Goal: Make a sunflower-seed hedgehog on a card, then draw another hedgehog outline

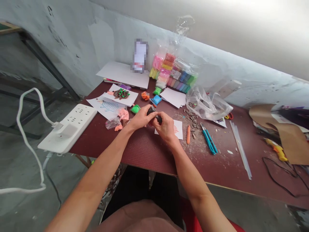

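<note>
My left hand (141, 118) and my right hand (166, 126) meet above the table, fingers closed on a black packet of modelling clay (152, 110). Its surface has a shiny, film-like look, and my fingers hide part of it. Under my right hand lies a small white paper with a red drawing (178, 129), partly covered. Beside my left hand are a green clay packet (135, 109) and pink clay pieces (123, 114). Beyond the hands sit a blue clay packet (155, 100) and an orange one (145, 95).
Right of my hands lie sunflower seeds (192, 120), an orange stick (188, 134), a teal utility knife (209, 139), glue sticks (241, 151) and a yellow glue gun (277, 149). A power strip (70, 129) juts over the left edge. Bagged clay (178, 75) stands against the wall.
</note>
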Motion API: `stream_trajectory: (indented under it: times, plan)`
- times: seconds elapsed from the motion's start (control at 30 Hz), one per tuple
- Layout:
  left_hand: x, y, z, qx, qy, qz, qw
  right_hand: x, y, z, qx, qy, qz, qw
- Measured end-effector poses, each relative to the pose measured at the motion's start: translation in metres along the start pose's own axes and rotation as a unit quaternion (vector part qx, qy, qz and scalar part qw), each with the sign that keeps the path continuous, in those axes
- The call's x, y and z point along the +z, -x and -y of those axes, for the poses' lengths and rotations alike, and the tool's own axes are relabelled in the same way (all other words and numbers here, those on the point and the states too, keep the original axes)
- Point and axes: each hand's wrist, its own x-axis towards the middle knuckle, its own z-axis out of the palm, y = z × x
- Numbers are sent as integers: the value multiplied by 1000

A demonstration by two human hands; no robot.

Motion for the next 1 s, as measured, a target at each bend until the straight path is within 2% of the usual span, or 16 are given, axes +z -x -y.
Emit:
stream_trajectory:
  times: [0.1,0.2,0.3,0.47,0.57,0.63,0.73,0.83,0.9,1.0]
  plan:
    - [1,0,2,-12,-22,-18,1000,-2,-1,0,-1,-14,14,1000]
    - [6,1,2,16,-102,-62,993,-2,-1,-1,6,-12,15,1000]
    - [10,1,2,29,-128,-66,989,-1,-2,-1,20,0,-2,1000]
    - [11,0,3,2,-40,-53,998,-3,-4,3,17,-3,-22,1000]
    - [9,-1,3,-35,30,-62,997,-7,-5,6,25,-50,-26,998]
    - [7,-2,4,-48,39,-83,995,-11,-5,6,46,-94,-32,994]
    - [-1,-5,6,-15,-30,-155,987,-16,-7,2,100,-155,-78,980]
    - [-10,-10,11,24,-127,-225,966,-23,-11,-6,168,-241,-105,950]
    - [-13,-14,18,38,-177,-219,959,-27,-15,-12,200,-308,-84,926]
    - [-14,-18,27,38,-299,-173,938,-31,-17,-17,209,-377,-16,902]
